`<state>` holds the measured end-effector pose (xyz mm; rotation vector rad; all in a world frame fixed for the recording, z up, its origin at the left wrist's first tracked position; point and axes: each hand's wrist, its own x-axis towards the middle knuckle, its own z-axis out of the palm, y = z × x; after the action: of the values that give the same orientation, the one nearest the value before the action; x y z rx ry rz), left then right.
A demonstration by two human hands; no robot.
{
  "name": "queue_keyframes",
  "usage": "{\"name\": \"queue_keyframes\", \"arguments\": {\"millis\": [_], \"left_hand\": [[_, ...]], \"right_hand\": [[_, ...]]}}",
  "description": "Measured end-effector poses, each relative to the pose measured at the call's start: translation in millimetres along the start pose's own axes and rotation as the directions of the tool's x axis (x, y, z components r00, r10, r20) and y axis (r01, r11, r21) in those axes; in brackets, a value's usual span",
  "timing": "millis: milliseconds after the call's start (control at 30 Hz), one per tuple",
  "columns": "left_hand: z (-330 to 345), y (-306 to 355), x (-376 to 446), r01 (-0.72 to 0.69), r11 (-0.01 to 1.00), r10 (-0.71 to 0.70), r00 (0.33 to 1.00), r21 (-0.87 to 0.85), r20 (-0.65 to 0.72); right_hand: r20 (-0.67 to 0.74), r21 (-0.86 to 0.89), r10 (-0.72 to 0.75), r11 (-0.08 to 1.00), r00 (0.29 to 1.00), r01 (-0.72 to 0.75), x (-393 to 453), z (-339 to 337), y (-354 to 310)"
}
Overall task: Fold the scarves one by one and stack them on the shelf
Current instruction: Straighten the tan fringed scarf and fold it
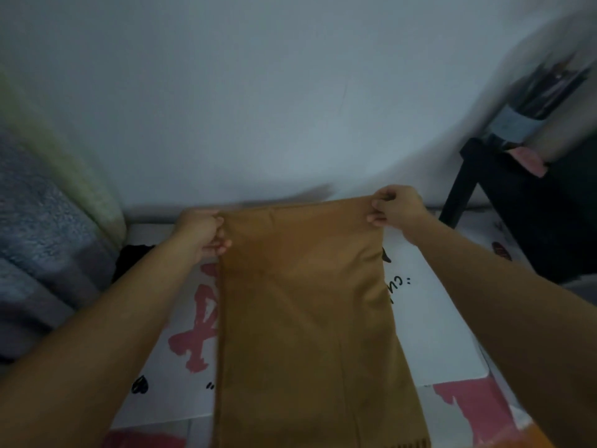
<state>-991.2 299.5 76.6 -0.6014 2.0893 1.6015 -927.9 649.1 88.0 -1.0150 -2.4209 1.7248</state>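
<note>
A tan brown scarf stretches lengthwise from the far wall toward me over a white surface printed with red and black marks. Its fringe shows at the bottom edge of the view. My left hand pinches the scarf's far left corner. My right hand pinches the far right corner, held slightly higher. The far edge is pulled taut between both hands.
A grey-blue and pale green blanket pile lies at the left. A small black item sits beside my left forearm. A black shelf unit holding a container stands at the right. An orange cloth peeks in at the bottom right.
</note>
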Motion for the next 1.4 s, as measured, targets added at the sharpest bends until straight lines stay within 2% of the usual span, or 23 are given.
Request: {"name": "queue_keyframes", "arguments": {"millis": [100,200,300,400,467,533,567,633,700,800,867,933,1067,1133,1200,1300,1333,1367,1400], "left_hand": [[-8,-14,-38,0.039,0.984,-0.025,0.996,-0.175,0.085],[-18,-50,-92,-0.002,0.929,0.034,0.996,-0.371,0.080],[-24,-110,-156,0.027,0.865,-0.002,0.999,-0.501,0.051],[-24,-175,-200,0.066,0.892,-0.105,0.992,-0.448,-0.062],[-16,-213,-214,0.131,0.912,-0.170,0.983,-0.388,-0.070],[-7,-243,-219,0.183,0.910,-0.222,0.973,-0.373,-0.064],[-2,-253,-219,0.201,0.903,-0.242,0.968,-0.381,-0.063],[4,-260,-218,0.227,0.872,-0.268,0.963,-0.433,-0.035],[5,-253,-219,0.248,0.827,-0.292,0.956,-0.505,-0.009],[0,-231,-224,0.221,0.743,-0.262,0.965,-0.631,0.029],[-5,-213,-229,0.221,0.623,-0.236,0.968,-0.750,0.089],[-7,-199,-233,0.248,0.547,-0.216,0.965,-0.799,0.151],[-3,-172,-234,0.323,0.575,-0.262,0.943,-0.752,0.205],[-2,-152,-226,0.301,0.576,-0.232,0.952,-0.760,0.202],[-3,-124,-211,0.248,0.552,-0.174,0.968,-0.796,0.181],[-6,-79,-173,0.100,0.454,-0.017,0.995,-0.885,0.103],[-5,-70,-161,0.017,0.485,0.052,0.998,-0.874,0.048],[-1,-66,-155,-0.066,0.586,0.118,0.993,-0.808,0.005],[6,-68,-156,-0.152,0.752,0.181,0.983,-0.641,-0.021]], "right_hand": [[-0.021,0.137,-0.060,0.989,0.998,0.062,-38,-13,10],[-0.038,0.291,-0.102,0.951,0.994,0.108,-104,-27,37],[-0.052,0.371,-0.064,0.925,0.997,0.078,-182,-43,86],[-0.090,0.210,-0.029,0.977,0.996,0.047,-244,-44,148],[-0.068,0.063,-0.009,0.998,0.998,0.014,-260,-38,190],[-0.042,-0.037,0.115,0.992,0.992,-0.117,-261,-29,221],[-0.035,0.000,0.209,0.978,0.977,-0.210,-259,-26,228],[-0.023,0.159,0.379,0.915,0.925,-0.371,-255,-20,233],[0.019,0.265,0.460,0.854,0.888,-0.448,-253,-20,228],[0.158,0.449,0.474,0.747,0.866,-0.490,-253,-32,204],[0.238,0.628,0.438,0.612,0.867,-0.481,-251,-43,184],[0.291,0.741,0.419,0.470,0.860,-0.479,-247,-54,166],[0.390,0.748,0.465,0.343,0.795,-0.568,-233,-61,139],[0.409,0.723,0.455,0.367,0.791,-0.585,-219,-57,118],[0.375,0.725,0.408,0.431,0.832,-0.538,-202,-54,89],[0.307,0.827,0.162,0.442,0.938,-0.347,-178,-49,56],[0.288,0.812,0.104,0.501,0.952,-0.300,-173,-46,54],[0.248,0.720,0.114,0.643,0.962,-0.262,-171,-39,58],[0.188,0.536,0.151,0.812,0.970,-0.230,-172,-31,69]]}}
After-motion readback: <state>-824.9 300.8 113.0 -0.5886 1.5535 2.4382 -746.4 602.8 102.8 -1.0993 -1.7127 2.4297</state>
